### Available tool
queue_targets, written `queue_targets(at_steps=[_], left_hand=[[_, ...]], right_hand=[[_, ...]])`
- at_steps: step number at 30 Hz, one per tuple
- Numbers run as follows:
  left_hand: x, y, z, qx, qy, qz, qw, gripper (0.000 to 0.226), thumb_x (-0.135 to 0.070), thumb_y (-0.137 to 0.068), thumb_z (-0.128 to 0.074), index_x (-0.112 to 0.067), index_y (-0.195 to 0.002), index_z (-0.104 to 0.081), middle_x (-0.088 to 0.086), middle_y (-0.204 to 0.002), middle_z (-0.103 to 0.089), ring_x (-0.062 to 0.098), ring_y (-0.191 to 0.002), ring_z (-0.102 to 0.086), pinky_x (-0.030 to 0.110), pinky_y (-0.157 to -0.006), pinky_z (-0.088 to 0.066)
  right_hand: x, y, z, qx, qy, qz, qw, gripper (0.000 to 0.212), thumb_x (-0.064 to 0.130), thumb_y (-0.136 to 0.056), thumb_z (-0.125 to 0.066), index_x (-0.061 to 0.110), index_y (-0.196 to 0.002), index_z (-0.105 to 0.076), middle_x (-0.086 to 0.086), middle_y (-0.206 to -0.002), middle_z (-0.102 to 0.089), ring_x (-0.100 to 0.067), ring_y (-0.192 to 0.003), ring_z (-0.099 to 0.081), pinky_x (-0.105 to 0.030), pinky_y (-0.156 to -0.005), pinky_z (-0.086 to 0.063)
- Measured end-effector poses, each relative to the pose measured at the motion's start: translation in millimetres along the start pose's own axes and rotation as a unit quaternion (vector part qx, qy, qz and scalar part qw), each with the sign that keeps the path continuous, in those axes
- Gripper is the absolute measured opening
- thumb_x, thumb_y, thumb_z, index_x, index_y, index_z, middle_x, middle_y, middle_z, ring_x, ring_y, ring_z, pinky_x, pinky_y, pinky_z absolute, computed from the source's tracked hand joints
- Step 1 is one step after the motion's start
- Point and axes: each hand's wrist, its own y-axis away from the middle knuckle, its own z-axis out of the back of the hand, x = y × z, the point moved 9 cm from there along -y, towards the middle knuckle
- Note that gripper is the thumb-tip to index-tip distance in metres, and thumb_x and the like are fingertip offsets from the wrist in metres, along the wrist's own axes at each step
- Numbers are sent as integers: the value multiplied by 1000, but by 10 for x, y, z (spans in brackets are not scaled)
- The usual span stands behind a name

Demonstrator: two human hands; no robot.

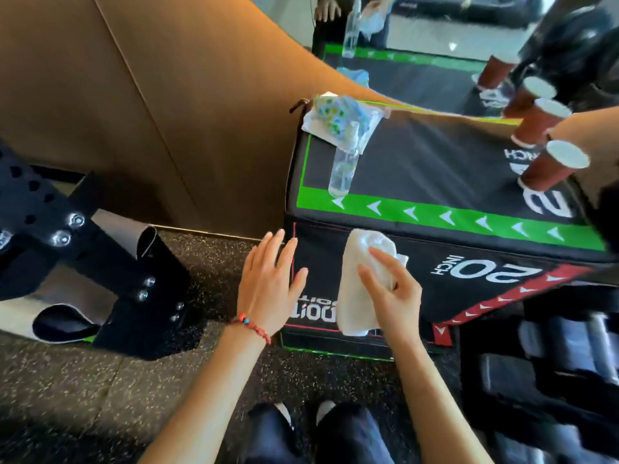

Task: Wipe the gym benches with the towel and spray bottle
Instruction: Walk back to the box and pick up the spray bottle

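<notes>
Your right hand (pixel 390 289) grips the white towel (pixel 360 283) and presses it against the front face of the black box (pixel 469 286). Your left hand (pixel 269 286) is open, fingers spread, flat by the box's left edge. The spray bottle (pixel 345 165) stands on the top surface beside a patterned cloth (pixel 338 117), with paper cups (pixel 549 165) at the right.

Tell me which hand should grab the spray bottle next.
Left, probably. The left hand is open and empty beside the plyo box; the right hand is pressing the white towel against its front. The spray bottle stands on top.
</notes>
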Motion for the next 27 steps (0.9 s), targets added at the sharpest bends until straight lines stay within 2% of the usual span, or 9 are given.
queue_targets(at_steps=[6,9,13,19,23,26,27], left_hand=[[-128,-562,64,-32,36,-33,998,44,-15,-84,-67,5,-121,-56,26,-130,-52,43,-122,-47,55,-99,-40],[-178,-850,64,-45,54,-39,997,45,-15,-85,-64,5,-124,-54,26,-131,-50,42,-124,-45,52,-102,-37],[-262,-1234,27,-55,130,-19,990,46,-16,-90,-58,3,-131,-47,22,-135,-47,35,-128,-41,40,-107,-30],[-332,-1701,-143,-73,285,45,955,47,-19,-92,-56,0,-134,-44,14,-136,-49,22,-127,-43,18,-101,-28],[-336,-1839,-273,-92,324,56,940,43,-16,-89,-62,0,-127,-50,9,-123,-57,12,-109,-51,1,-89,-31],[-351,-1896,-360,-94,347,60,931,39,-14,-85,-67,0,-119,-54,-9,-102,-57,-3,-90,-49,-5,-75,-31],[-349,-1909,-386,-96,355,64,928,37,-13,-84,-67,0,-117,-54,-15,-97,-55,-3,-87,-49,-4,-73,-33]], right_hand=[[210,-379,129,-46,-19,21,999,31,19,-79,-72,48,-88,-64,37,-83,-64,16,-73,-56,-2,-64,-42],[258,-586,155,-54,-25,30,998,30,21,-79,-72,48,-88,-65,36,-85,-64,14,-75,-57,-3,-65,-43],[273,-869,163,-51,-33,32,998,29,21,-79,-72,47,-88,-66,31,-83,-65,13,-75,-57,-3,-65,-43],[268,-1234,164,-41,-46,34,998,30,17,-80,-72,45,-89,-66,29,-86,-66,13,-77,-57,-3,-65,-43],[220,-1412,128,-27,-46,26,998,27,19,-80,-72,44,-90,-66,26,-88,-66,10,-77,-58,-6,-67,-45],[203,-1509,107,-19,-46,26,998,28,18,-80,-72,43,-92,-65,23,-89,-66,10,-75,-57,-6,-66,-44],[194,-1529,102,-16,-47,25,998,28,17,-80,-72,42,-92,-65,22,-89,-66,10,-75,-57,-6,-66,-45]])
